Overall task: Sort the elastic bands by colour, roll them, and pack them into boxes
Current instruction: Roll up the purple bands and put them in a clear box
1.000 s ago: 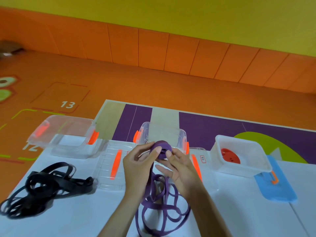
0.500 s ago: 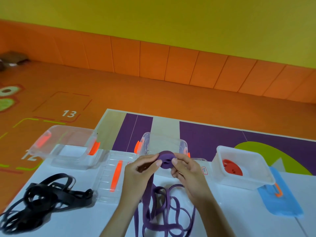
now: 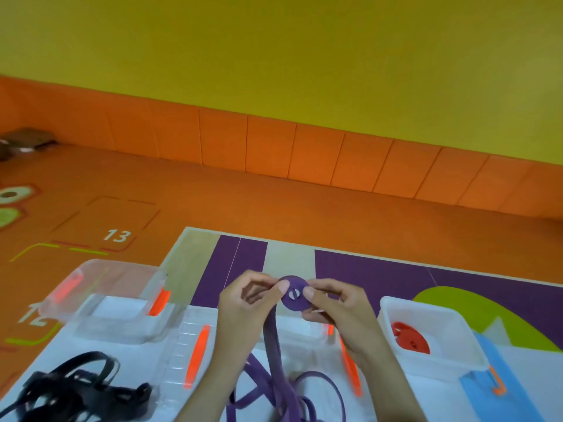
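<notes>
A purple roll of elastic band (image 3: pixel 294 294) is held up between both hands above the table. My left hand (image 3: pixel 243 303) pinches its left edge, my right hand (image 3: pixel 338 309) pinches its right edge. The loose purple band (image 3: pixel 274 379) hangs from the roll and lies in loops on the white table. A tangle of black bands (image 3: pixel 70 391) lies at the lower left. A red roll (image 3: pixel 409 336) sits inside the white box (image 3: pixel 463 339) on the right. A clear box (image 3: pixel 115 300) stands open at the left. Another clear box (image 3: pixel 304 330) is mostly hidden behind my hands.
Two clear lids with orange clips (image 3: pixel 195 351) lie flat in front of the clear boxes. A blue lid (image 3: pixel 499 391) lies beside the white box. The white table (image 3: pixel 100 354) stands over an orange floor and a purple mat (image 3: pixel 380 278).
The camera has tilted up, so the table sits lower in view. Both hands have lifted the purple roll slightly and turned it, and its flat face now shows.
</notes>
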`<state>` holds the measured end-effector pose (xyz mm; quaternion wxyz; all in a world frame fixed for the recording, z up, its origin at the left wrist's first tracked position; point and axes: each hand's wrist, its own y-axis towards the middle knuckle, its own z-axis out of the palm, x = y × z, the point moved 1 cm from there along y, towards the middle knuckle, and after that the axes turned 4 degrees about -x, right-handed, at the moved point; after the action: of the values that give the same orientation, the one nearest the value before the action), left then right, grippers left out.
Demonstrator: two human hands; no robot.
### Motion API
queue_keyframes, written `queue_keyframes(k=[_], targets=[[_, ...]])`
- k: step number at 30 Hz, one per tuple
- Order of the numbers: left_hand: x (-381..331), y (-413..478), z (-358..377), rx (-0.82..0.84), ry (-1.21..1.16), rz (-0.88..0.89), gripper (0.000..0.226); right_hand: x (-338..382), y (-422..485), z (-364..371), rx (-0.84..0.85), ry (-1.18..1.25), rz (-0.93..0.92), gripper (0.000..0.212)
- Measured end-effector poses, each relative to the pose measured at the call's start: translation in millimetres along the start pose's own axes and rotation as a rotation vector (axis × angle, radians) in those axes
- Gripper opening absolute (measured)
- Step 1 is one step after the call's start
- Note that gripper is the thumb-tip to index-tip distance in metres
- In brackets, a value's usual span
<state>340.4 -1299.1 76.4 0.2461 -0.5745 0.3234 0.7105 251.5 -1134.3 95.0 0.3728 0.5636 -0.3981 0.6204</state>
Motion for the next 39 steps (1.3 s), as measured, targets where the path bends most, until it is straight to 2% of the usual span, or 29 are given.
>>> queue_keyframes(k=[2, 6, 9, 11, 14, 16, 18, 21, 24, 28, 32, 35, 39], targets=[[0.3, -1.3, -1.3, -0.003, -0.084, -0.053, 0.015, -3.6, -3.1, 7.9, -0.067, 0.094, -0.008, 0.038], [15.1, -7.0, -15.8, 0.063, -0.069, -0.117, 0.030, -29.0, -13.4, 23.8, -0.116, 0.248, 0.039, 0.028], [25.3, -3.0, -24.6, 0.087, -0.052, -0.144, 0.030, -54.4, -20.6, 33.7, -0.098, 0.318, 0.128, 0.041], [29.5, 0.9, -27.3, 0.154, -0.021, -0.135, 0.026, -63.8, -22.5, 30.2, -0.085, 0.265, 0.169, 0.044], [45.2, 0.6, -30.7, 0.202, 0.011, -0.166, 0.024, -66.1, -18.3, 13.5, -0.019, -0.010, 0.218, 0.027], [58.2, -4.0, -29.0, 0.238, 0.060, -0.162, 0.021, -66.8, -15.3, 2.5, 0.013, -0.122, 0.225, 0.037], [64.5, -9.9, -24.1, 0.269, 0.095, -0.138, 0.018, -65.3, -16.9, -7.4, 0.019, -0.142, 0.203, 0.043], [63.8, -12.8, -14.5, 0.310, 0.114, -0.093, 0.014, -63.7, -21.5, -19.3, 0.013, -0.084, 0.155, 0.031], [57.7, -22.6, -1.0, 0.246, 0.036, -0.107, 0.012, -67.3, -30.4, -26.0, -0.034, -0.078, 0.079, 0.025], [49.5, -42.0, 17.9, 0.197, -0.061, -0.123, 0.011, -81.4, -54.8, -27.7, -0.122, 0.111, -0.023, 0.017], [35.1, -62.3, 23.2, 0.288, 0.113, -0.027, 0.020, -89.8, -86.1, -30.7, -0.243, 0.316, -0.020, 0.029], [21.2, -84.5, 25.7, 0.372, 0.149, -0.045, 0.024, -87.9, -110.1, -36.7, -0.259, 0.381, -0.032, 0.029], [6.8, -115.2, 29.7, 0.324, 0.165, -0.042, 0.021, -83.0, -139.6, -43.3, -0.203, 0.441, 0.053, 0.032]])
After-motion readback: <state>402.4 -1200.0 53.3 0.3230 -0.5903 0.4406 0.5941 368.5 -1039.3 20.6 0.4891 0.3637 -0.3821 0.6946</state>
